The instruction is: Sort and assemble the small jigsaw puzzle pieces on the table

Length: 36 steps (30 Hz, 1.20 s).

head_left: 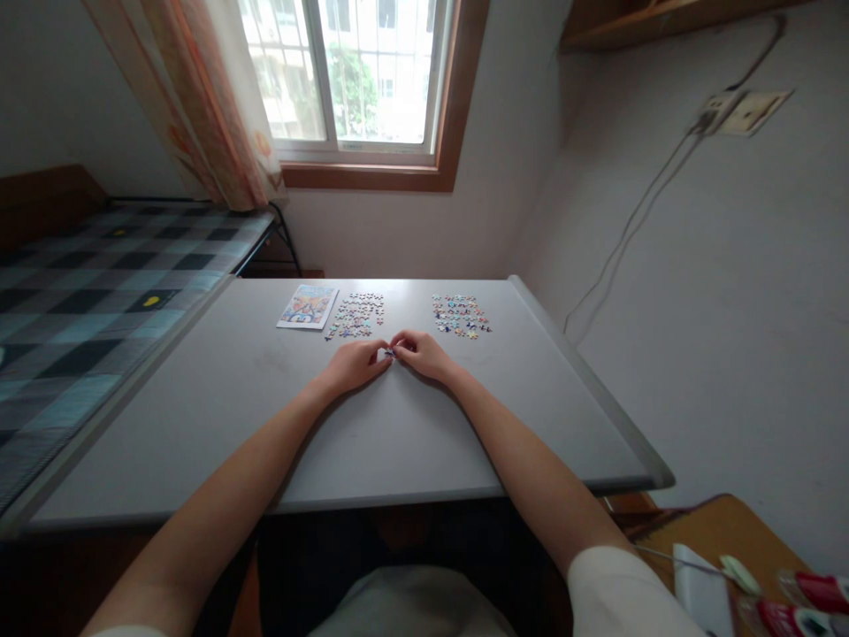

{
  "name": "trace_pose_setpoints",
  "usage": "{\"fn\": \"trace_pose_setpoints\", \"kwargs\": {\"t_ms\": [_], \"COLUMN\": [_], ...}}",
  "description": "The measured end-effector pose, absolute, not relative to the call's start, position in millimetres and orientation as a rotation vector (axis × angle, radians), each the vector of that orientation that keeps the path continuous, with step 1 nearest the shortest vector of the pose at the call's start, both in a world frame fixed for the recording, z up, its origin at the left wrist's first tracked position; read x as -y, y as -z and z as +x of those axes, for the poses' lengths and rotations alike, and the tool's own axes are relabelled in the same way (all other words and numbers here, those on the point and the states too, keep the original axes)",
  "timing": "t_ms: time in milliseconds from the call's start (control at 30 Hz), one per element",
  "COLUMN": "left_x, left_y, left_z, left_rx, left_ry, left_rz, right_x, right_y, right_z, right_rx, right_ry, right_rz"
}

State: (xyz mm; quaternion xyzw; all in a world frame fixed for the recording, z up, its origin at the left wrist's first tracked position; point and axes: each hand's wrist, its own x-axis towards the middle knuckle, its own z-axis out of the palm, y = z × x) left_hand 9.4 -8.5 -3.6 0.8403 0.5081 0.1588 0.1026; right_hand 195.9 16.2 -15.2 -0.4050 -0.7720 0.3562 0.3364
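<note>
My left hand [358, 364] and my right hand [422, 354] meet at the middle of the white table [411, 433]. Between their fingertips are small dark jigsaw puzzle pieces [390, 352], partly covered by the fingers; how many there are I cannot tell. Both hands are closed in a pinch. Just beyond my left hand lies a group of loose puzzle pieces [358, 314] in rough rows. A second group of colourful pieces [459, 311] is spread beyond my right hand. Left of the first group lies a printed picture sheet [309, 307], flat on the table.
A bed with a checked cover [133, 257] stands along the table's left side. At the back is a window [358, 80] with a curtain [192, 97]. A cable [623, 234] hangs down the right wall. At lower right, a wooden surface [722, 522] holds a white box-like object [703, 588].
</note>
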Motion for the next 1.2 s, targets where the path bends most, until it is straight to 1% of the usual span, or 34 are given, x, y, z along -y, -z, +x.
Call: {"fn": "trace_pose_setpoints", "kwargs": {"t_ms": [1200], "left_x": [8.6], "left_y": [3.6], "left_z": [9.4], "left_rx": [-1.49], "left_ry": [-0.485], "left_rz": [2.488], "right_x": [-15.3], "right_y": [13.7], "right_z": [195.5], "right_rx": [2.013], "right_ry": [-0.931], "right_rz": [-1.049]}}
